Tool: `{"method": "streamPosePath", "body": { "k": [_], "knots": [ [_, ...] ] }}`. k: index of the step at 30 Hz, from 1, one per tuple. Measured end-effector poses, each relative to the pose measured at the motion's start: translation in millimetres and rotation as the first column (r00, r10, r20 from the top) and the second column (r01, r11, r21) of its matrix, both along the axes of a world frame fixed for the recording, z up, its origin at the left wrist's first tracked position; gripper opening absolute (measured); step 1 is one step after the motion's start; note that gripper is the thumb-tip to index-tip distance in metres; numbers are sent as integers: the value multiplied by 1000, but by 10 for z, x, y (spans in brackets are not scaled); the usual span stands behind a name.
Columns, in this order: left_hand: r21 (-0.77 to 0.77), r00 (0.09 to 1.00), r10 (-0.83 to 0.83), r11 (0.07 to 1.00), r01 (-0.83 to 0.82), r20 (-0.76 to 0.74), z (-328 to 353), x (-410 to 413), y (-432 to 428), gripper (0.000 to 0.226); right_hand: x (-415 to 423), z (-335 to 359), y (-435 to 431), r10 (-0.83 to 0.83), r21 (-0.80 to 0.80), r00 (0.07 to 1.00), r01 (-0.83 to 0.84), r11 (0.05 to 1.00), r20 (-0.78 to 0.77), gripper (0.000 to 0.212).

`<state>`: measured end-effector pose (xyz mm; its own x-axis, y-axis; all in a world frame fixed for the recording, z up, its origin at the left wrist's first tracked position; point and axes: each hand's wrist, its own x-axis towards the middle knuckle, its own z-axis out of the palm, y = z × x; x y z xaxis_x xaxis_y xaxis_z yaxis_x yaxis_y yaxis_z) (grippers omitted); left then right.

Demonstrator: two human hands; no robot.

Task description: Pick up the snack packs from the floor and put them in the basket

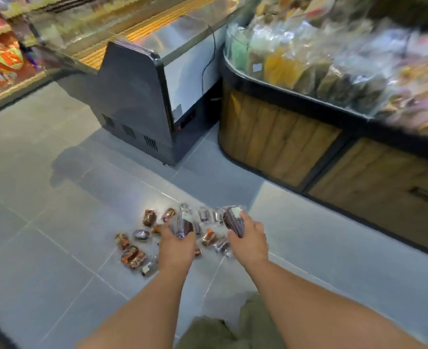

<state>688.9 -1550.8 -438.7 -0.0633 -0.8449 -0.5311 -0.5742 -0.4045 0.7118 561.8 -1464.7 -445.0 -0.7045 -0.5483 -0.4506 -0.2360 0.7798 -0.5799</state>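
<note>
Left hand (176,244) fingers clamp a dark purple plastic-wrapped snack pack (181,226); right hand (249,240) fingers clamp a second purple pack (234,220). I see open grey tiled floor (44,210) left of them.

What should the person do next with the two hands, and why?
Probably carry both to the basket, which is not in view. The left hand grips the left pack and the right hand grips the right pack, so neither can take more from the floor pile.
</note>
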Motion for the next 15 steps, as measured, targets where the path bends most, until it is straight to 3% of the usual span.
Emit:
{"method": "streamPosePath", "body": {
  "k": [4, 8, 11, 15],
  "knots": [
    [-37, 983, -180, 983, 179, -27, 107, -592, 319, 59, -355, 64, 587, -202, -28, 979, 201, 979, -8, 62],
    [-83, 929, -364, 930, 359, -68, 233, -1178, 872, 35, -664, 124, 1265, -372, -41, 928, 371, 928, -29, 61],
    [-120, 869, -490, 869, 479, -75, 298, -1483, 1350, 37, -848, 181, 1781, -479, -66, 877, 477, 877, -27, 60],
    [-134, 820, -567, 821, 555, -77, 365, -1784, 2056, 56, -1031, 249, 2548, -578, -91, 815, 573, 815, -41, 58]
  ]
}}
